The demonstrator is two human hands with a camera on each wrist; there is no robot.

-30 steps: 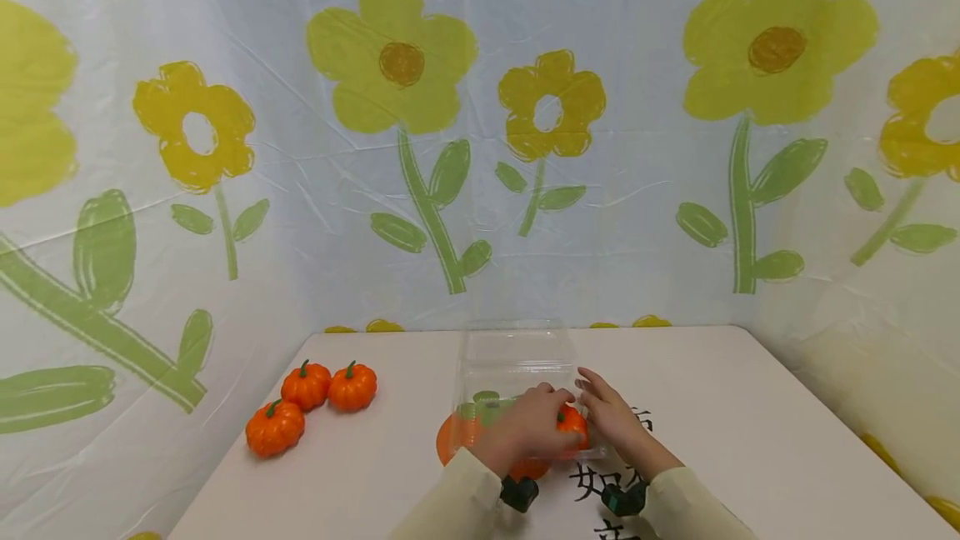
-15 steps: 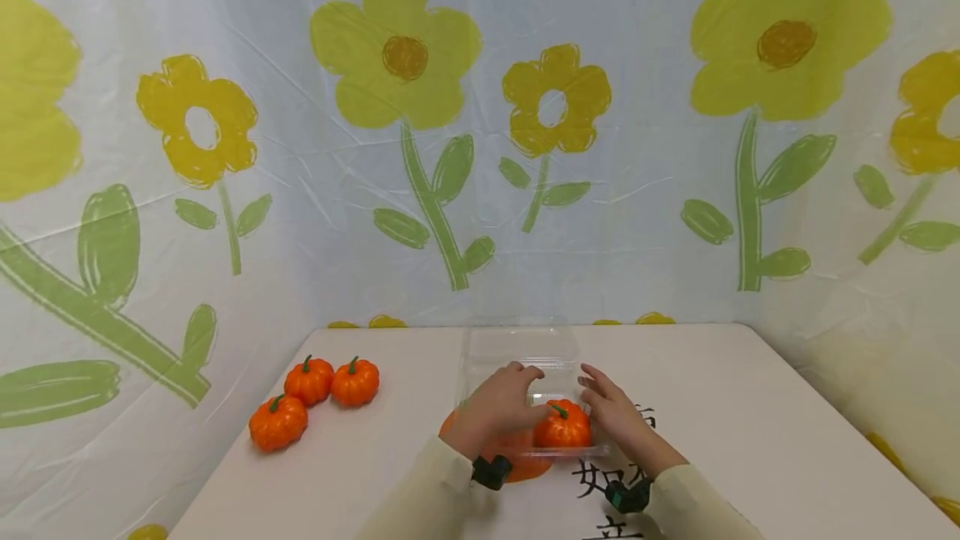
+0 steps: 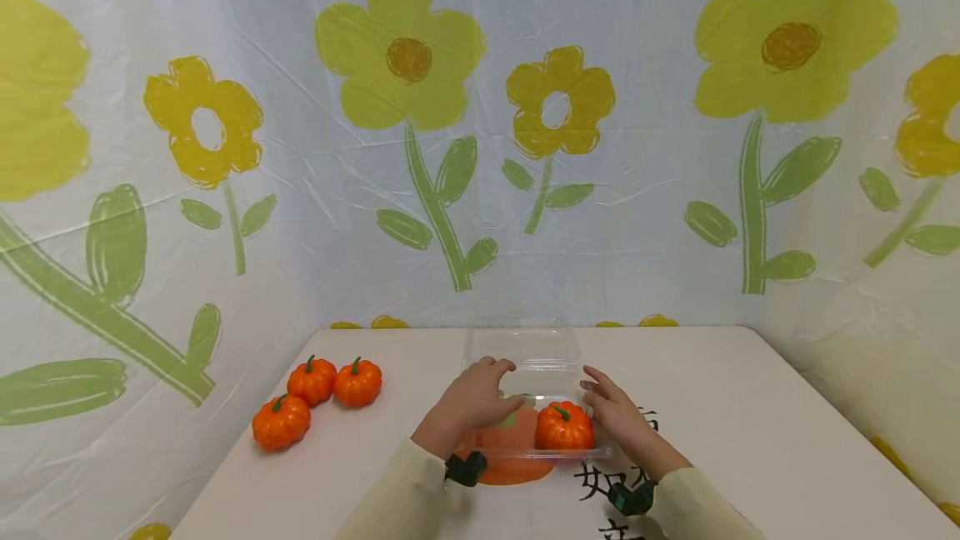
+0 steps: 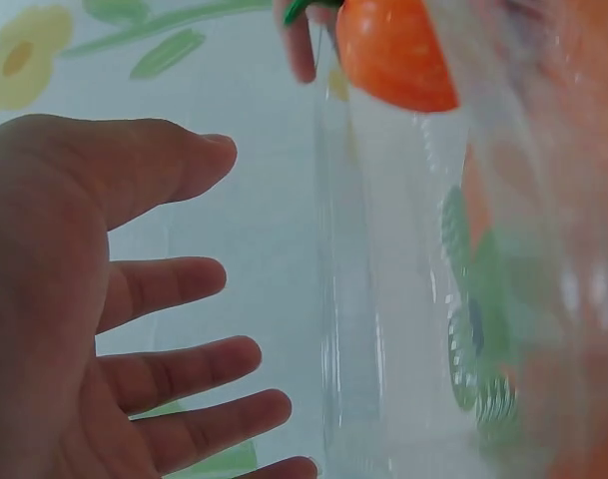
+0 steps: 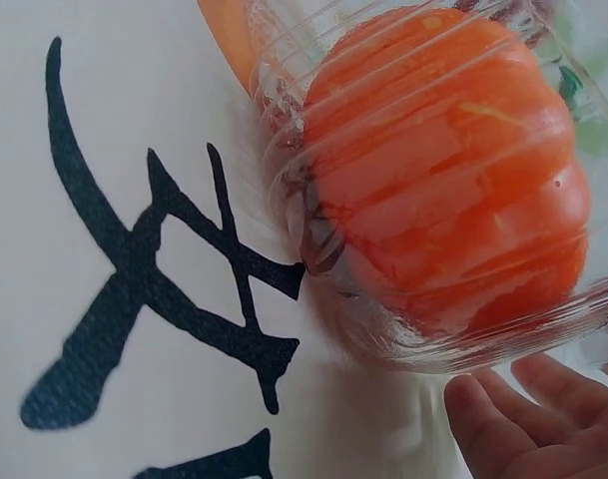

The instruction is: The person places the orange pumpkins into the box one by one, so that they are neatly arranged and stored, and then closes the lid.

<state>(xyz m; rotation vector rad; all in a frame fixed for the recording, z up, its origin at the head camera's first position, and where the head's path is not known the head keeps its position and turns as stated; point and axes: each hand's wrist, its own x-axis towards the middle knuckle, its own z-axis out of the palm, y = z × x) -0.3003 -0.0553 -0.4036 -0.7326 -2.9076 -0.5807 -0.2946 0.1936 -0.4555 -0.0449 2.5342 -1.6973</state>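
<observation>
A small orange toy pumpkin (image 3: 565,427) with a green stem sits in the right part of a clear plastic clamshell box (image 3: 517,454), whose lid (image 3: 521,343) is folded back away from me. My left hand (image 3: 471,398) hovers over the box's left part, holding nothing; in the left wrist view its thumb and fingers (image 4: 199,379) are spread apart. At the box's right side is my right hand (image 3: 621,426), its fingertips (image 5: 468,399) right by the clear wall. The right wrist view shows the pumpkin (image 5: 448,170) through that ribbed wall.
Three more orange pumpkins (image 3: 311,380) stand grouped at the table's left side. The white table (image 3: 712,407) bears a printed orange picture (image 3: 517,472) under the box and black characters (image 3: 592,482) in front of it. A flower-patterned curtain (image 3: 630,240) hangs behind and at both sides.
My left hand has let go of the pumpkin in the box and drawn back to the left, its fingers opening. The right hand stays at the box's right side.
</observation>
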